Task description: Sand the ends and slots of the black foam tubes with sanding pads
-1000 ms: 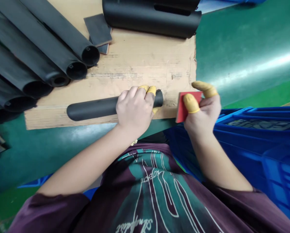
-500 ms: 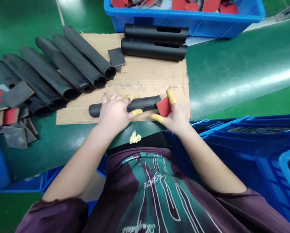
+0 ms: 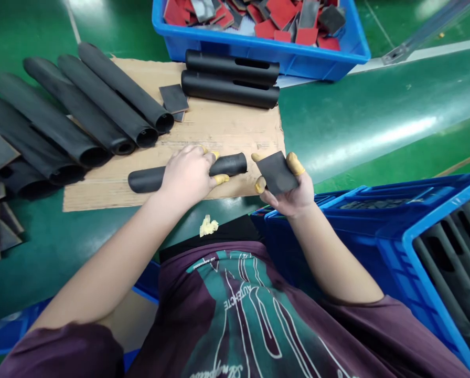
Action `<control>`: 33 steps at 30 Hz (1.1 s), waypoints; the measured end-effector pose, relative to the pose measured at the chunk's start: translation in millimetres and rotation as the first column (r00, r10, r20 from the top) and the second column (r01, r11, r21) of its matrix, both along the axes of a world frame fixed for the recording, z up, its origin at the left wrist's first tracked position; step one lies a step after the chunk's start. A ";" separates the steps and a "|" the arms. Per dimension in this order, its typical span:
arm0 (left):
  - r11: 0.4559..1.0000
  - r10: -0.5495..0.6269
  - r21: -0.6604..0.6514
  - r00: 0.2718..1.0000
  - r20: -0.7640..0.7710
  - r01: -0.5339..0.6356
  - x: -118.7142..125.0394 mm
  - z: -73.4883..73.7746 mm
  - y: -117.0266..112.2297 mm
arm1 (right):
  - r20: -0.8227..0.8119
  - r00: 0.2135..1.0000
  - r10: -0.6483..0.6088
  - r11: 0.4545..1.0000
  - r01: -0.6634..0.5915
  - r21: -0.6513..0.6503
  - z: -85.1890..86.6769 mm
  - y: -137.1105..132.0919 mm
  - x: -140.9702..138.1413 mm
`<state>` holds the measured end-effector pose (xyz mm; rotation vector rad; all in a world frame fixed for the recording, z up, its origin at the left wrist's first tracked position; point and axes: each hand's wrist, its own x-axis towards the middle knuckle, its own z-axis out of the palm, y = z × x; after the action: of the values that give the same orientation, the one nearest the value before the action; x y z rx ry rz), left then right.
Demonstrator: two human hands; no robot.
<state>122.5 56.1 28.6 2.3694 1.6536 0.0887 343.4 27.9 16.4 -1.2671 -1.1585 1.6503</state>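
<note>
Holding one tube (image 3: 145,179) and one square (image 3: 277,173): two hands (image 3: 187,173) (image 3: 295,197).

Black tubes (image 3: 148,179), a dark grey pad (image 3: 277,173), yellow finger cots (image 3: 296,164), tan cardboard (image 3: 227,131), a green table (image 3: 356,115), a blue bin (image 3: 317,64), a purple shirt (image 3: 188,325) patterned in teal and white.

tube (image 3: 146,179) on cardboard (image 3: 227,126). from it: pad (image 3: 277,172), 3 o'clock; tube row (image 3: 105,100), 10 o'clock; bin (image 3: 306,65), 1 o'clock; crate (image 3: 408,247), 4 o'clock.

Head-worn view — facing forward and down, near the cardboard (image 3: 227,124).
</note>
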 end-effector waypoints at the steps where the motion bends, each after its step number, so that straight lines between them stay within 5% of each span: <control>1: 1.000 -0.002 0.000 1.000 -0.015 0.002 -0.6 -1.1 1.1 | 0.000 1.000 -0.001 1.000 0.001 0.002 -0.4 1.8 -3.0; 7: 1.000 -0.002 0.030 1.000 0.022 0.002 -3.8 -8.1 -0.2 | -0.027 0.989 -0.143 0.989 0.144 0.033 -3.9 13.6 -19.0; 11: 0.999 -0.002 0.047 0.999 0.043 0.000 -3.1 -9.4 -4.3 | 0.195 0.946 -0.258 0.944 0.203 0.261 -10.9 17.7 -24.6; 15: 0.999 -0.007 0.041 0.998 0.056 0.005 -1.8 -7.9 -5.5 | 0.506 0.810 -0.298 0.832 -0.039 0.553 -16.6 17.7 -28.4; 21: 1.000 0.029 -0.008 0.996 0.081 -0.028 -0.9 -7.5 -5.0 | 0.818 0.499 -0.286 0.819 -0.317 0.479 -11.3 13.3 -28.6; 27: 1.000 0.024 0.009 0.996 0.091 -0.025 1.4 -9.7 -10.0 | 0.800 0.580 -0.155 0.771 -0.435 0.465 -13.7 -3.0 -35.9; 33: 0.998 0.056 0.014 0.991 0.120 -0.058 2.8 -12.3 -9.4 | 0.838 0.464 -0.288 0.741 -0.446 0.502 -17.5 0.6 -33.7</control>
<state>125.3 46.7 16.4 2.2809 1.6710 0.2512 309.7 28.5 -1.0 -1.5679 -2.2289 0.2904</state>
